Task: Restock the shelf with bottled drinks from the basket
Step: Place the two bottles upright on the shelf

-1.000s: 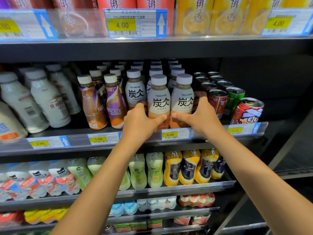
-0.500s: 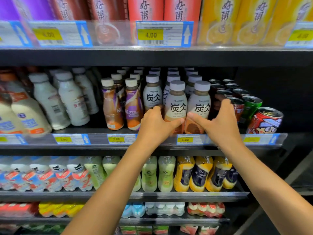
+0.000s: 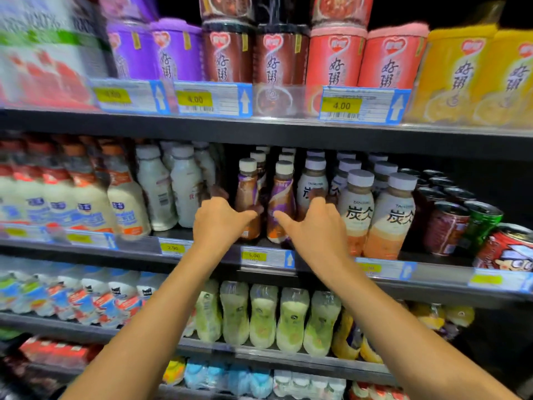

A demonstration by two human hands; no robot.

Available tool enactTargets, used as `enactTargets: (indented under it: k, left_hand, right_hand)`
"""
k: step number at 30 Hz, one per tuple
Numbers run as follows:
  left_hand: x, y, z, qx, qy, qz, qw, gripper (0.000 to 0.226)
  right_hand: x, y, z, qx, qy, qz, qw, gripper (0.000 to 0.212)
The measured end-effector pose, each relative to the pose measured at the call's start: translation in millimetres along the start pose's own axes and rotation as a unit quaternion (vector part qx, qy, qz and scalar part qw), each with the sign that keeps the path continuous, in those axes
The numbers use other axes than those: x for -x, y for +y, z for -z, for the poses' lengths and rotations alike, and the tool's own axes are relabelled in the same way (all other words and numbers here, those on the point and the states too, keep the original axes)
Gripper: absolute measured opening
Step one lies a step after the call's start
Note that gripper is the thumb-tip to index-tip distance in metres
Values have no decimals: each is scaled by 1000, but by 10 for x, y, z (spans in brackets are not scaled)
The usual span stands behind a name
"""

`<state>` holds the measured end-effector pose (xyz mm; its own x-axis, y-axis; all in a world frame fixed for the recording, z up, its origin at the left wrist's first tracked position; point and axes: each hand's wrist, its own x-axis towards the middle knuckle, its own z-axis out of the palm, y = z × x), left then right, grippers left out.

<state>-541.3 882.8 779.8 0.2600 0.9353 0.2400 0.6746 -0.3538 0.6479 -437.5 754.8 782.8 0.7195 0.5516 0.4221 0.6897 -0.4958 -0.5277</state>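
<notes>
hands both up at the middle shelf [image 3: 444,274], working the coffee row directly above the 5.00 price tag [image 3: 266,257]. left hand [image 3: 219,223] wraps the brown coffee bottle [image 3: 246,183] just above and left of the tag, thumb across its front, fingers curled round its far side. right hand [image 3: 314,226] mirrors it on the purple coffee bottle [image 3: 284,192] just above and right of the tag, thumb on the label, fingers tucked between it and the latte bottles [image 3: 356,215] further right. both coffee bottles upright at the shelf's front lip, close together; blur hides whether they touch. judgement: the paired grip looks meant for squaring the two front bottles to the edge, labels out, so the row faces forward. cans [image 3: 445,226] sit well right of the tag, white milk bottles [image 3: 184,186] to its left; neither touched. basket not in view, so remaining stock unknown. risk: tall narrow bottles, packed tight, and a nudge could topple neighbours.
</notes>
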Motion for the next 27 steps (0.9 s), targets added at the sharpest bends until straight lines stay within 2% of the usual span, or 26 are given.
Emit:
enactTargets:
  k: [4,12,16,19,22,24,27]
  left_hand:
    - [-100,-23,-134,-3,-32,-21,999,74]
    - [-190,-136,-154,60,-29,-72,995,72]
    - [-280,-233,-154,125,-78,-88,985,67]
    - [-302,-279,-144,162,-107,-107,975,61]
    - [-294,-261,-148,122,-114,-97,981,69]
    - [-290,-238,-159,82,-110,-87,987,67]
    - [-317,-260,-193,106,-103,-102,984,69]
  right_hand:
    - [-82,-77,-226,29,-34,-40,998,58]
    - [-124,-70,-337,15,-29,-18,999,50]
    - [-126,-42,-336,2,-35,-22,999,43]
    - [-116,-21,-368,-2,-26,-13,1000,46]
    - [-106,-22,-373,3,-16,-7,1000,53]
    - [-117,-22,-377,6,-16,-1,1000,50]
    - [-120,-19,-380,3,-18,5,1000,46]
